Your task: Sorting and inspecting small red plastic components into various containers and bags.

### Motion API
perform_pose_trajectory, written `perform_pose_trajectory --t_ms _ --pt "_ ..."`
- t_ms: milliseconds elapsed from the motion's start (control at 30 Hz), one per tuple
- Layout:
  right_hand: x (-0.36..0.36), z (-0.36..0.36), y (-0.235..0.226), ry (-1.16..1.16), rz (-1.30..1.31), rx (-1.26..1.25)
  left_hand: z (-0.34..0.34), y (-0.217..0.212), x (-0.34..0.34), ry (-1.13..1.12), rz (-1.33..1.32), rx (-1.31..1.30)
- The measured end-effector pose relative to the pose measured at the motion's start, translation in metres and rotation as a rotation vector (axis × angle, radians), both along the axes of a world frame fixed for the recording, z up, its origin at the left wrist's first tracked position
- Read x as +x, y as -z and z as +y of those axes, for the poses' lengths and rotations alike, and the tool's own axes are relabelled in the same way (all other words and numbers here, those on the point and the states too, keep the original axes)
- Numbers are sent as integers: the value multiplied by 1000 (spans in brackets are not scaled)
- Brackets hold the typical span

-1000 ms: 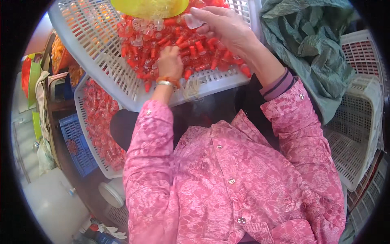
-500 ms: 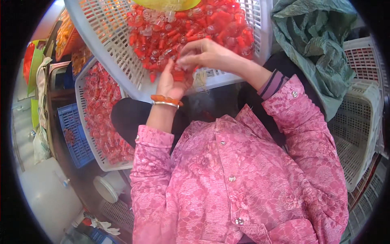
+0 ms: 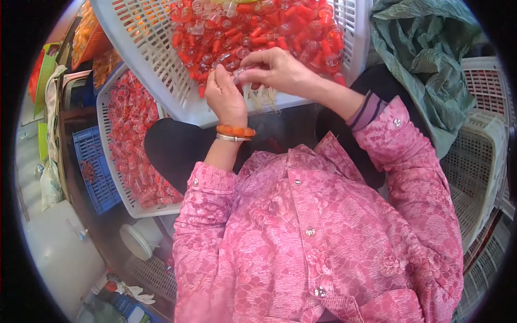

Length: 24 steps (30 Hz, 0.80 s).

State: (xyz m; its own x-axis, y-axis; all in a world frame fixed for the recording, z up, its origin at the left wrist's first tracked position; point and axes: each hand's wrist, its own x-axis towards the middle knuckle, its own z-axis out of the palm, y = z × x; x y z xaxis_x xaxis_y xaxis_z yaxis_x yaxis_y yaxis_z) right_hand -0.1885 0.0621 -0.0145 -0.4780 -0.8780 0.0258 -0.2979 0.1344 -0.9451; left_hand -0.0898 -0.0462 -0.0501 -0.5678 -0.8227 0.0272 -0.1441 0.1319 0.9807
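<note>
My left hand (image 3: 229, 99) is raised at the near edge of a white slatted basket (image 3: 156, 81), its back toward me and its fingers curled. Whatever lies inside those fingers is hidden. From the right, my right hand (image 3: 280, 70) meets it, thumb and forefinger pinching a small clear plastic piece (image 3: 236, 78) against the left fingertips. Behind both hands, the basket holds a heap of small red and clear plastic parts (image 3: 253, 32). Pale thin strands (image 3: 261, 98) hang over the basket's near rim, just below my right hand.
To the left stands a second white basket (image 3: 132, 207) full of red and clear parts, with a blue crate (image 3: 97, 177) beside it. A green plastic sack (image 3: 431, 59) drapes at the right, above stacked white baskets (image 3: 474, 172). A white lidded tub (image 3: 137, 242) sits lower left.
My left hand has turned from palm up to back toward me, and the red piece seen in it is now out of sight. The yellow-green bowl has mostly left the top of the view.
</note>
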Motion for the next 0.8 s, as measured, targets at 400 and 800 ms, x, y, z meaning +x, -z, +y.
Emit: perform_pose_trajectory --t_ms 400,800 --pt "21 1 3 -10 -129 92 11 -9 23 3 38 -78" --pt "25 -5 -3 -67 -444 169 0 -8 50 62 -27 206"
